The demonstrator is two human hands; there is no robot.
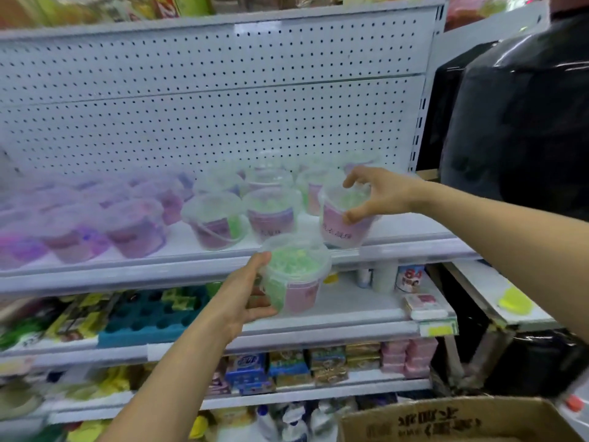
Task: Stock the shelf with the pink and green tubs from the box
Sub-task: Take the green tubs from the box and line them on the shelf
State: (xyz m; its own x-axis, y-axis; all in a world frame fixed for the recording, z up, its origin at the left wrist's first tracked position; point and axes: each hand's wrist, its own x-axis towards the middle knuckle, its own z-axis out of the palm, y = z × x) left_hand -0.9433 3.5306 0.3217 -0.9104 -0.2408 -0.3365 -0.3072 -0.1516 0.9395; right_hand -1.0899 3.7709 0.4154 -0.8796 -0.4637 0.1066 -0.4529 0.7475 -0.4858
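Stocking looks well under way: rows of tubs (242, 212) already stand on the shelf (191, 253), the right hand (379, 194) has its fingers curled round another at the shelf's front right, the left hand (242, 295) grips one just below the edge, and the box (459, 422) interior is hidden, so what remains is unclear.

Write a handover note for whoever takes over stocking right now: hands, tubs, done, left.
Right hand: grips a green tub by the rim, tilted at the right end of the shelf, not clearly set down.
Left hand: holds a second green tub in front of the shelf edge, below the row.
Done: purple tubs fill the left part, green ones sit mid-shelf.
Left: seat both held tubs, then check the cardboard box; its inside is out of view.
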